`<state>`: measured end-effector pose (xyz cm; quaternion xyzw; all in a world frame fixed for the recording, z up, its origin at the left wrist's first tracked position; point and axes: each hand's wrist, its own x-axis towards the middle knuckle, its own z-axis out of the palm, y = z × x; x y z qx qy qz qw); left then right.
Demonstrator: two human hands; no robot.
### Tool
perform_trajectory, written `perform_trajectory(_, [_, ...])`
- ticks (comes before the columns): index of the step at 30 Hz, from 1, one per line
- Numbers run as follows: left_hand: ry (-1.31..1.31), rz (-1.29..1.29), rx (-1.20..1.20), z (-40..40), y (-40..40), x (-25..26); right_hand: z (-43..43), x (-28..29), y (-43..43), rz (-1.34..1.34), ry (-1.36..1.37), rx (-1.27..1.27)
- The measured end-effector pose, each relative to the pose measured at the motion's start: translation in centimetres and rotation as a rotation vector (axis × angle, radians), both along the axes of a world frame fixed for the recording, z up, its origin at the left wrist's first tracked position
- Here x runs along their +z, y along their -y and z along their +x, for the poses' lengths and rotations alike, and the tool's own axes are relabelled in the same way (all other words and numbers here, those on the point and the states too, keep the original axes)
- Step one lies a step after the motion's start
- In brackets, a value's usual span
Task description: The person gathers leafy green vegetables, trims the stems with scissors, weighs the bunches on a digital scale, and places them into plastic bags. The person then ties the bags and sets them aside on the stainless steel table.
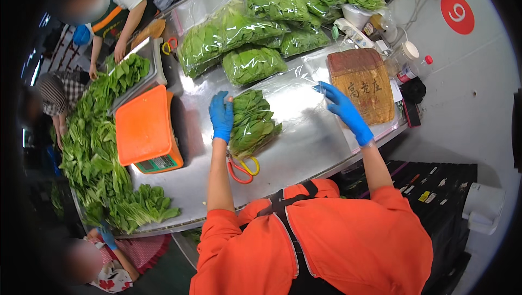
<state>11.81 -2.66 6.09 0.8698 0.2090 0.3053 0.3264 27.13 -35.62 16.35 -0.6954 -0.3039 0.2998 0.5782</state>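
A bundle of leafy greens (pixel 253 124) lies on the metal table (pixel 301 148) in front of me. My left hand (pixel 222 117), in a blue glove, is at the bundle's left side, thumb towards the leaves; it grips nothing that I can see. Off to the right, my right hand (pixel 346 111), also blue-gloved, reaches its fingertips to clear plastic film (pixel 304 75). Whether they pinch the film cannot be made out. Scissors with red and yellow handles (pixel 241 170) lie just below the bundle, their blades mostly hidden.
Bagged greens (pixel 255 64) are piled at the back. An orange scale (pixel 144 126) and loose greens (pixel 96 144) occupy the left side, with co-workers' hands (pixel 120 50) there. A brown printed cloth (pixel 361 87), a power strip (pixel 354 33) and a plastic bottle (pixel 414 69) line the right side.
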Motion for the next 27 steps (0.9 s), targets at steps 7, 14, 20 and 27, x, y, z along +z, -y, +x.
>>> perform_trajectory(7, [-0.355,-0.037,0.194,-1.7,2.4,-0.1,0.4,1.0,-3.0,0.004,-0.196,0.226])
perform_trajectory(14, [-0.293,0.058,0.314,-5.1,6.1,-1.0,5.6,-4.6,6.8,1.144,-1.04,0.188])
perform_trajectory(20, [-0.275,0.068,0.364,-7.1,6.7,-0.6,4.2,1.2,3.2,0.421,-0.223,-0.331])
perform_trajectory(27, [-0.247,0.076,0.387,-6.8,7.2,-0.2,8.4,4.8,-7.7,-0.177,-0.333,0.143])
